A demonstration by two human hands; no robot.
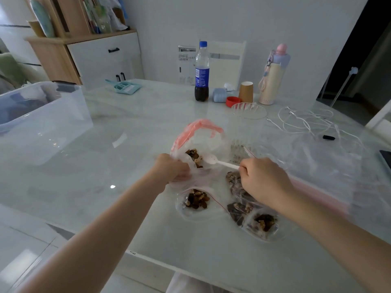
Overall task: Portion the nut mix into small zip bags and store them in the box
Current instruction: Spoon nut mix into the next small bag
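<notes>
Arms reach forward from the near edge, both bare to the elbow. The left hand (173,169) has its fingers curled into the near rim of the large bag (203,142), a clear sack with a pink zip strip arched open at its far side; nut mix (194,156) lies in a dark heap inside, just beyond the knuckles. The right hand (263,180) pinches the handle of a white plastic spoon (213,160), whose bowl points left into the bag's mouth, next to the nuts.

Four small zip bags, filled and lumpy with brown nuts, lie on the table (105,187): one (196,200) near the left wrist, three more (254,212) under and near the right hand. Flat clear empty bags (330,166) spread to the right.

The table is pale, glossy and marbled. The clear plastic box (42,115) stands well apart at far left. Along the far edge are a cola bottle (202,72), a paper cup (246,92), a red lid (232,101), a pastel flask (274,77) and a teal dustpan (125,86); a white cable (306,121) coils at far right. A wooden cabinet (84,51) stands against the white wall.
</notes>
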